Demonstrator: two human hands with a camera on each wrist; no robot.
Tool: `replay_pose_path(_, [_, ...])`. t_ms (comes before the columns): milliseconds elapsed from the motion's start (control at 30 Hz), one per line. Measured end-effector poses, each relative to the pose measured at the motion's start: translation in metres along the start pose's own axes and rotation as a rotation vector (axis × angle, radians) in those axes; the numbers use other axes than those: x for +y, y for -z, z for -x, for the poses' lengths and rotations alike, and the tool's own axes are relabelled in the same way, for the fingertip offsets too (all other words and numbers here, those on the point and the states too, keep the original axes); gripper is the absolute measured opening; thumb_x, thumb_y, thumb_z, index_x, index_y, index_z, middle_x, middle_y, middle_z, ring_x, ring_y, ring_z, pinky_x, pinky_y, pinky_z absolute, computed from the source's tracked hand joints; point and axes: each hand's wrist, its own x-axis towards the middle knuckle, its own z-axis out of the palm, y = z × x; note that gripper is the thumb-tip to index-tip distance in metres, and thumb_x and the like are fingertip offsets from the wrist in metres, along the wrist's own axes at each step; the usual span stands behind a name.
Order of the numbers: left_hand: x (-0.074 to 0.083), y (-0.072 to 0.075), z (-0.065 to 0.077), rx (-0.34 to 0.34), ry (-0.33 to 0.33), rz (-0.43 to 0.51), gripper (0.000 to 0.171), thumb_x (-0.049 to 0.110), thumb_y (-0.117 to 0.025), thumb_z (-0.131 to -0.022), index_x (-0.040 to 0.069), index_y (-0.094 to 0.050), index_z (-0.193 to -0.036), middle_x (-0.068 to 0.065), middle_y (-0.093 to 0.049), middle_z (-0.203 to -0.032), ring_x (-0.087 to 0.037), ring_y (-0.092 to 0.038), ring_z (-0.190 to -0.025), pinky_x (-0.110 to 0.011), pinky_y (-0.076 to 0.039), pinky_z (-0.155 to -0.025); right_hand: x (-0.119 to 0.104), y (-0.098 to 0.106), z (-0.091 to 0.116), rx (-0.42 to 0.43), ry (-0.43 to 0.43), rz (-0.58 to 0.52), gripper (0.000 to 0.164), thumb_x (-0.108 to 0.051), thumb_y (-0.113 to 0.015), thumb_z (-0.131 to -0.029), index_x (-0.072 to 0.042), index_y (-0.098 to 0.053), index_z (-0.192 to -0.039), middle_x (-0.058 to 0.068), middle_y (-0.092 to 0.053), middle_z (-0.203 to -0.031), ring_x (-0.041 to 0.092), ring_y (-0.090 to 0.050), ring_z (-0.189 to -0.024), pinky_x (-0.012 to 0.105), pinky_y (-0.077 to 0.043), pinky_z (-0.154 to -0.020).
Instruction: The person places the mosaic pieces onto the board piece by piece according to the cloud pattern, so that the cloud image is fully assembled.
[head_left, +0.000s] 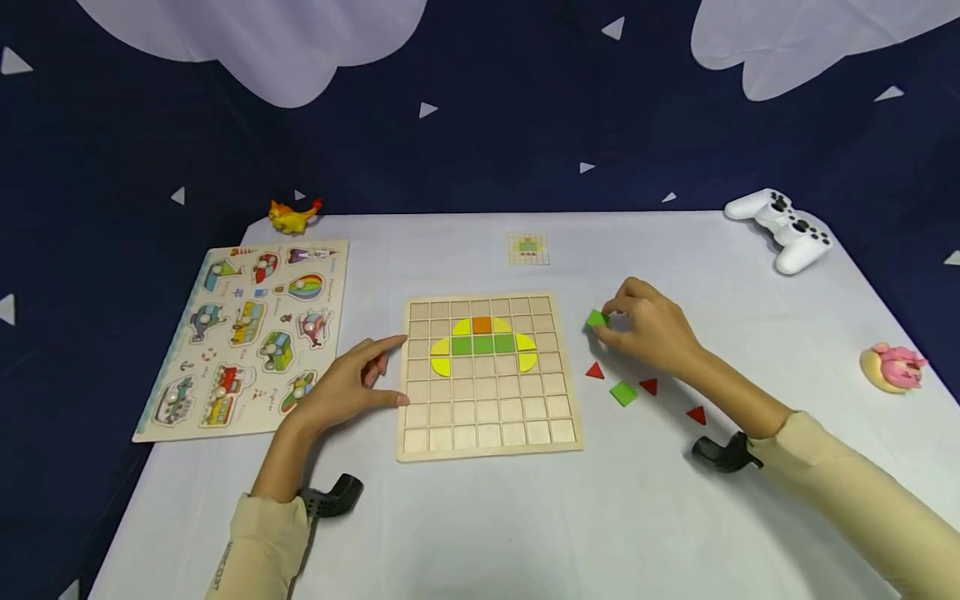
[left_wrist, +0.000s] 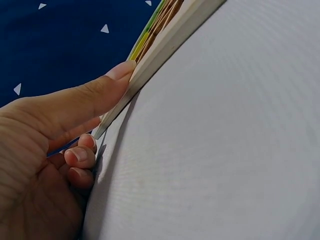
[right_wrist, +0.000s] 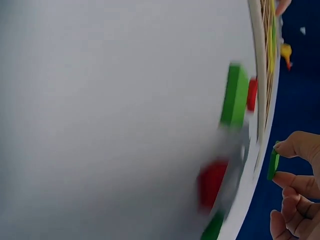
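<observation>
The right hand (head_left: 652, 325) held a small green block (head_left: 597, 318), pinched between the thumb and a finger. The block was near the right side of a wooden board (head_left: 487, 454) with lots of little boxes. I could not tell if the block touched the white table (head_left: 465, 533).

The left hand (head_left: 348, 383) had its thumb and pointing finger spread wide apart. Both tips touched the left edge of the board, and the other fingers were bent in.

On the board, three green squares (head_left: 483, 344) sat in a row. An orange square (head_left: 482, 325) sat just above the middle one, with a yellow piece (head_left: 461, 327) on each side of it. More round-edged yellow pieces were at both ends of the green row.

Near the right hand, three red triangles (head_left: 595, 371) and another green block (head_left: 623, 393) lay on the table. A little picture card (head_left: 528, 248) lay behind the board.

A picture puzzle (head_left: 255, 333) lay to the left, with a yellow toy (head_left: 291, 218) behind it. Far to the right were a white game controller (head_left: 780, 229) and a pink toy (head_left: 898, 367).
</observation>
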Motion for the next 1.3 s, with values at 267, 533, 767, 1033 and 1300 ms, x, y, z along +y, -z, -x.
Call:
replay_pose_path(267, [-0.002, 0.0, 0.0, 0.002, 0.002, -0.002, 0.082, 0.024, -0.088, -0.075, 0.008, -0.049, -0.145, -0.006, -0.044, -0.088, -0.015, -0.038, -0.074, -0.029, -0.034, -0.07, -0.043, -0.019, -0.022, -0.018, 0.145, -0.06, 0.027, -0.021, -0.08, -0.08, 0.001, -0.077, -0.095, 0.009, -0.058, -0.092, 0.019, -0.05, -0.078, 0.035, -0.048, -0.063])
replay_pose_path(533, [0.0, 0.001, -0.001, -0.003, 0.003, 0.004, 0.082, 0.024, -0.088, -0.075, 0.008, -0.049, -0.146, -0.006, -0.044, -0.087, -0.015, -0.038, -0.074, -0.03, -0.034, -0.07, -0.077, -0.034, -0.032, -0.049, 0.266, -0.075, 0.028, -0.023, -0.081, -0.08, 0.0, -0.077, -0.095, 0.005, -0.056, -0.089, 0.017, -0.05, -0.077, 0.03, -0.049, -0.063])
replay_pose_path(767, [-0.001, 0.001, -0.001, -0.004, 0.008, 0.006, 0.083, 0.024, -0.088, -0.075, 0.008, -0.049, -0.146, -0.005, -0.043, -0.085, -0.015, -0.038, -0.074, -0.03, -0.034, -0.072, -0.099, -0.043, -0.038, -0.063, 0.358, -0.081, 0.02, -0.02, -0.079, -0.08, -0.003, -0.076, -0.09, 0.003, -0.054, -0.087, 0.015, -0.049, -0.077, 0.028, -0.047, -0.064])
replay_pose_path(1033, [-0.002, 0.0, -0.002, 0.001, 0.007, 0.006, 0.083, 0.026, -0.088, -0.075, 0.009, -0.049, -0.146, -0.005, -0.044, -0.087, -0.015, -0.039, -0.074, -0.03, -0.034, -0.071, -0.119, -0.058, -0.039, -0.108, 0.414, -0.065, 0.017, -0.022, -0.078, -0.081, -0.006, -0.076, -0.088, 0.001, -0.054, -0.088, 0.013, -0.051, -0.079, 0.024, -0.048, -0.066])
replay_pose_path(1300, [-0.002, 0.001, -0.001, 0.005, 0.009, -0.002, 0.083, 0.027, -0.088, -0.075, 0.009, -0.049, -0.146, -0.005, -0.044, -0.087, -0.015, -0.039, -0.074, -0.03, -0.035, -0.07, -0.132, -0.066, -0.04, -0.123, 0.438, -0.073, 0.018, -0.021, -0.077, -0.084, -0.005, -0.076, -0.093, 0.002, -0.054, -0.089, 0.014, -0.051, -0.081, 0.025, -0.049, -0.069])
